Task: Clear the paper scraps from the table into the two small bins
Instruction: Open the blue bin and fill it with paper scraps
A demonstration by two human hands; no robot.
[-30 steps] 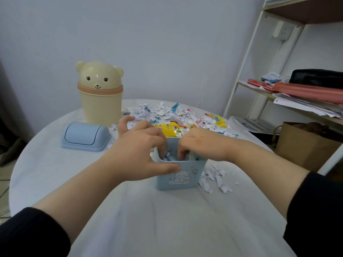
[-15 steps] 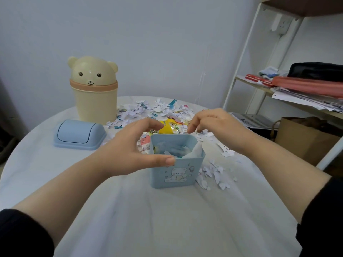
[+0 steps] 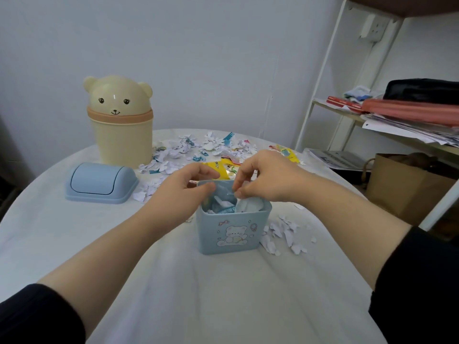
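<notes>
Both hands over the blue bin (image 3: pixel 231 229): right hand (image 3: pixel 263 177) w/ fingertips pinched together above the opening, left hand (image 3: pixel 183 194) curled at the rim. Can't tell if either holds anything. Bin's part full, but most scraps (image 3: pixel 198 150) are on the table (image 3: pixel 173 294) behind it, a smaller patch (image 3: pixel 283 232) at its right, and the bear bin (image 3: pixel 120 125) has its lid on, so lots left.

Glossy cream plastic bear bin (image 3: pixel 121 135), smooth matt blue plastic bin (image 3: pixel 232 233), torn paper scraps (image 3: pixel 283 233), wrinkled white cloth table cover (image 3: pixel 173 294)

A white metal shelf (image 3: pixel 319 78) at two o'clock bears red folders (image 3: pixel 409 111), loose papers (image 3: pixel 397 130) and a black bag (image 3: pixel 422 91), with a brown paper bag (image 3: pixel 402 192) at three o'clock.
</notes>
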